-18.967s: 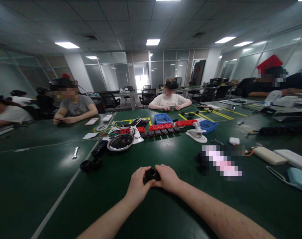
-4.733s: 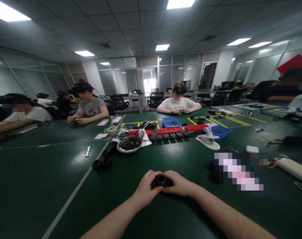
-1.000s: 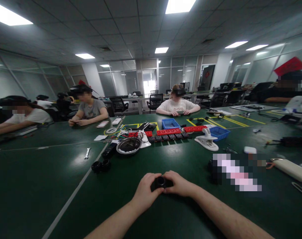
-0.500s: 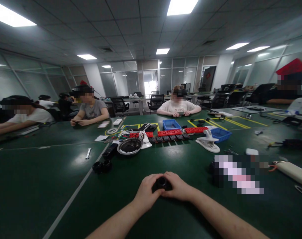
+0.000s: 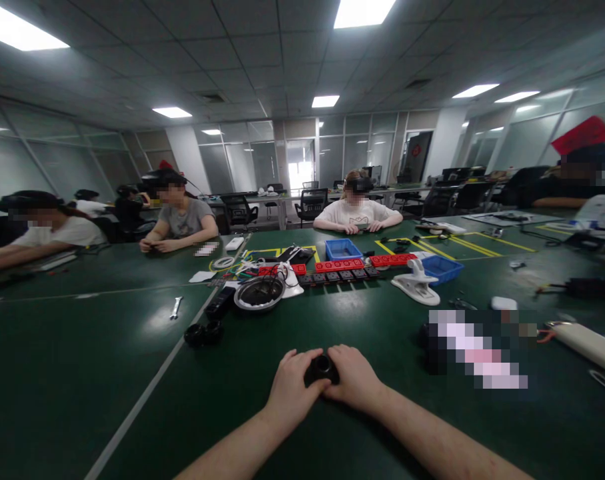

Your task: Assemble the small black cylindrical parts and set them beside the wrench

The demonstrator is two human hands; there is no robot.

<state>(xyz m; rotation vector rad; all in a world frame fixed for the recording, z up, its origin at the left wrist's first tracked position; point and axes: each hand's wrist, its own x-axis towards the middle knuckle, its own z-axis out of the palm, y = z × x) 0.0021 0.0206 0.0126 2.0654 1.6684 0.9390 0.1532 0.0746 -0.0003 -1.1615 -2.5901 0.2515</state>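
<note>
A small black object with a round opening (image 5: 323, 365) is at the middle front of the green table (image 5: 242, 413). My left hand (image 5: 295, 383) grips it from the left, thumb at its near edge. On the other side my right hand (image 5: 353, 379) wraps round its right edge, and the two thumbs meet in front. The object's underside is hidden. Two black round parts (image 5: 203, 333) stand to the left of my hands.
Behind lie a round metal dish (image 5: 259, 293), a black device (image 5: 220, 303), red sockets (image 5: 340, 265), a white clip stand (image 5: 415, 287) and blue trays (image 5: 343, 250). A wrench (image 5: 176, 307) is at left, a cream power bank (image 5: 590, 345) at right. People sit around the table.
My left hand's fingers have lifted and spread slightly on the black object. The fingers of my right hand have shifted a little away from the left hand's.
</note>
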